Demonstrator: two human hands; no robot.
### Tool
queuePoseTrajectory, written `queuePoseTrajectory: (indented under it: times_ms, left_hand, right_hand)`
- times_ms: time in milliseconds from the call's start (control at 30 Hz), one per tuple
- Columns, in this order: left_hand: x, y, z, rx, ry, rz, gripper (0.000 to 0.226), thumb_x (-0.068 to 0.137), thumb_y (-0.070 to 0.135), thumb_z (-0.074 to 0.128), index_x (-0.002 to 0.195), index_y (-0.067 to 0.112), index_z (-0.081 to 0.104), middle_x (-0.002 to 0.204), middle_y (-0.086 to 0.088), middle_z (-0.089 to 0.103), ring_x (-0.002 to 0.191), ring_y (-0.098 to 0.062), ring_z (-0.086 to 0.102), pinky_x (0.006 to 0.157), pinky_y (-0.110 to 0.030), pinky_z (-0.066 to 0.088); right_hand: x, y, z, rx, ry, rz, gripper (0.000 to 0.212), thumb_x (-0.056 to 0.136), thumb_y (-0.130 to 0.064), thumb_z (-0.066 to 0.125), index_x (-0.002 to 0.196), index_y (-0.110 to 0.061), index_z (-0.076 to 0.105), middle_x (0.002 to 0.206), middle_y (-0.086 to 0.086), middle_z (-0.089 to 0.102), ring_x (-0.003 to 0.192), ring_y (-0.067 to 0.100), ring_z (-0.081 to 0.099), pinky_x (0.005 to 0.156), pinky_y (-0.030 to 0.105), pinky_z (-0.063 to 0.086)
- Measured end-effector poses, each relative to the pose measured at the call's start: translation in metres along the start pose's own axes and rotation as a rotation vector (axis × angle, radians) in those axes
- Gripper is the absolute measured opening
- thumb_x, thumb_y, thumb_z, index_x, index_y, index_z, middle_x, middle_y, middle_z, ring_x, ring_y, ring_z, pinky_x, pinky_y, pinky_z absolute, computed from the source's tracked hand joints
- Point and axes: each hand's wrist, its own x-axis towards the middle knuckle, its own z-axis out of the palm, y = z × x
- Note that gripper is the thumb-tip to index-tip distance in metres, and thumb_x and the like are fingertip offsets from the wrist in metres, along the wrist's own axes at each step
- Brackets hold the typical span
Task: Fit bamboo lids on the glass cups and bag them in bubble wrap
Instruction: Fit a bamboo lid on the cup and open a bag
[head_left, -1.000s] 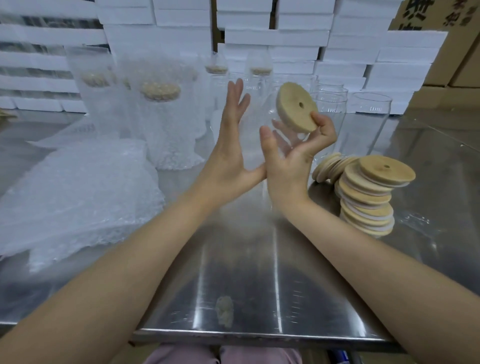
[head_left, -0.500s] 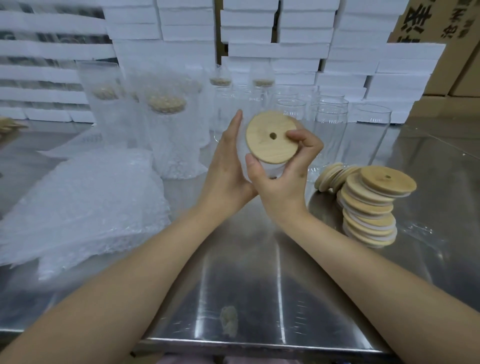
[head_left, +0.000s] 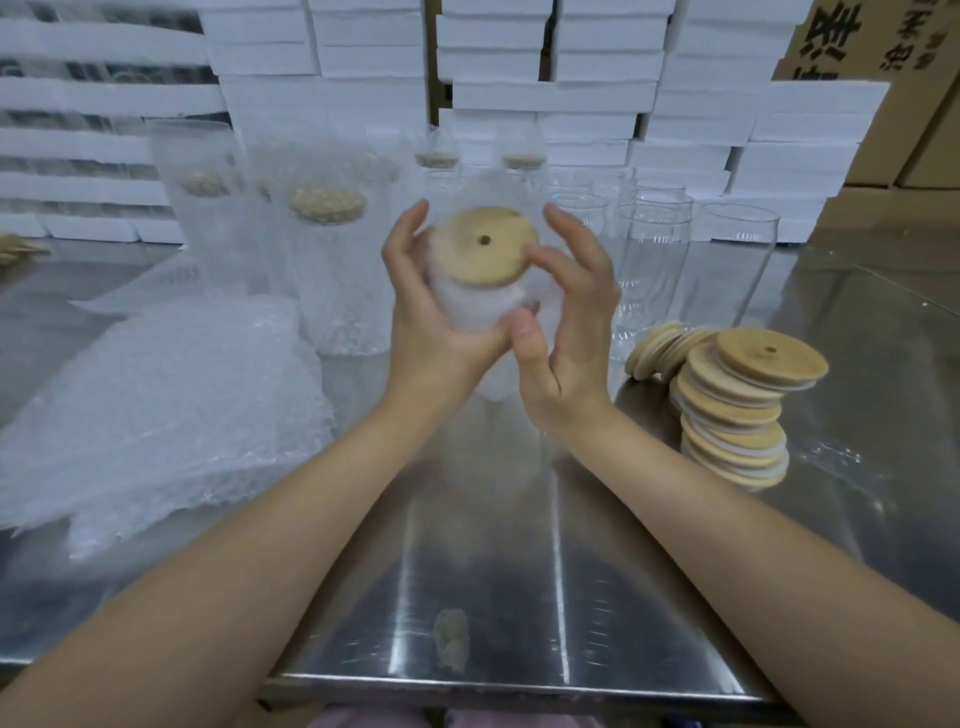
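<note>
A round bamboo lid (head_left: 483, 248) with a small centre hole sits on top of a glass cup (head_left: 475, 306) wrapped in bubble wrap, held above the steel table. My left hand (head_left: 426, 312) grips the wrapped cup from the left. On the right side, my right hand (head_left: 566, 322) has its thumb on the cup and its fingertips at the lid's edge. A leaning stack of bamboo lids (head_left: 737, 410) stands at the right. Bare glass cups (head_left: 654, 249) stand behind my hands. Cups with lids inside bubble wrap bags (head_left: 332, 260) stand at the back left.
A heap of bubble wrap bags (head_left: 156, 405) lies on the left of the steel table (head_left: 519, 597). White foam boxes (head_left: 571, 78) are piled along the back, with cardboard cartons (head_left: 893, 52) at the right. A small scrap (head_left: 451, 647) lies near the front edge.
The lid, first held tilted in my right hand, has come down flat onto the wrapped cup. My left hand closed around the cup, and both hands moved slightly nearer.
</note>
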Motion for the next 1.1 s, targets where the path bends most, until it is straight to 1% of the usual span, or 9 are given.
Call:
queuePoseTrajectory:
  times_ms: [133,267,367,533,667,767,867,1000,1100]
  left_hand:
    - [0.015,0.013,-0.004,-0.263,0.087,-0.216,0.093,0.063,0.040,0.076,0.133,0.011,0.023,0.115,0.003,0.058,0.110,-0.014,0.061,0.102,-0.043,0.047]
    - [0.025,0.014,-0.011,-0.462,0.057,-0.367,0.088,0.062,0.044,0.069,0.134,0.004,0.037,0.123,-0.017,0.057,0.117,-0.039,0.056,0.102,-0.059,0.042]
    - [0.025,0.013,-0.015,-0.490,0.025,-0.494,0.082,0.069,0.046,0.060,0.128,-0.008,0.045,0.125,-0.024,0.053,0.119,-0.046,0.051,0.107,-0.061,0.036]
    - [0.026,0.008,-0.019,-0.211,-0.054,-0.470,0.055,0.104,0.046,0.024,0.118,0.011,0.064,0.116,-0.008,0.069,0.110,-0.022,0.065,0.102,-0.047,0.047]
    - [0.026,0.001,-0.015,-0.213,-0.208,-0.470,0.072,0.097,0.060,0.014,0.133,0.011,0.054,0.125,-0.002,0.064,0.114,-0.010,0.062,0.104,-0.032,0.045]
    - [0.017,-0.009,-0.015,-0.087,-0.389,-0.393,0.081,0.073,0.077,0.050,0.124,0.014,0.054,0.124,0.001,0.062,0.113,-0.010,0.059,0.104,-0.029,0.043]
    - [0.012,-0.019,-0.019,-0.056,-0.414,-0.338,0.069,0.067,0.060,0.075,0.122,0.024,0.053,0.122,0.009,0.065,0.117,-0.008,0.059,0.103,-0.032,0.045]
    - [0.017,-0.021,-0.025,-0.097,-0.351,-0.351,0.101,0.051,0.062,0.081,0.133,0.014,0.048,0.128,0.001,0.062,0.118,-0.012,0.059,0.102,-0.035,0.047]
    - [0.018,-0.023,-0.026,-0.148,-0.342,-0.412,0.109,0.043,0.065,0.085,0.131,0.012,0.050,0.128,-0.004,0.062,0.119,-0.016,0.060,0.105,-0.039,0.046]
  right_hand:
    - [0.002,0.003,0.000,0.079,0.118,0.300,0.053,0.089,-0.031,0.044,0.135,-0.008,0.032,0.142,0.020,0.034,0.132,0.023,0.039,0.109,0.045,0.033]
    - [0.001,0.008,-0.005,0.385,-0.284,0.754,0.068,0.086,-0.057,0.049,0.141,-0.022,0.031,0.133,-0.022,0.041,0.113,-0.025,0.041,0.104,0.009,0.029]
    - [-0.012,0.012,0.003,0.575,-0.445,0.979,0.095,0.055,-0.085,0.065,0.131,-0.030,0.048,0.128,-0.015,0.058,0.119,-0.002,0.053,0.108,0.028,0.037]
    - [-0.021,0.016,0.012,0.519,-0.308,0.870,0.051,0.068,-0.053,0.074,0.111,-0.035,0.054,0.098,-0.019,0.071,0.098,0.004,0.067,0.088,0.026,0.052]
    - [-0.014,0.022,0.007,0.398,-0.140,0.832,0.068,0.067,-0.051,0.070,0.124,-0.024,0.045,0.112,0.001,0.068,0.107,0.021,0.064,0.100,0.040,0.047]
    - [-0.010,0.028,-0.001,0.381,-0.177,0.845,0.065,0.067,-0.051,0.068,0.120,-0.027,0.039,0.112,-0.006,0.064,0.107,0.005,0.062,0.097,0.026,0.046]
    - [-0.010,0.030,-0.004,0.435,-0.240,0.861,0.057,0.074,-0.040,0.072,0.119,-0.025,0.040,0.114,-0.006,0.063,0.105,-0.001,0.062,0.087,0.015,0.046]
    - [-0.002,0.031,-0.010,0.438,-0.204,0.878,0.040,0.084,-0.030,0.071,0.115,-0.010,0.054,0.109,0.002,0.066,0.105,0.010,0.064,0.091,0.026,0.051]
    - [0.000,0.031,-0.012,0.432,-0.180,0.916,0.065,0.072,-0.061,0.074,0.115,-0.015,0.057,0.110,-0.002,0.066,0.107,0.010,0.063,0.097,0.032,0.050]
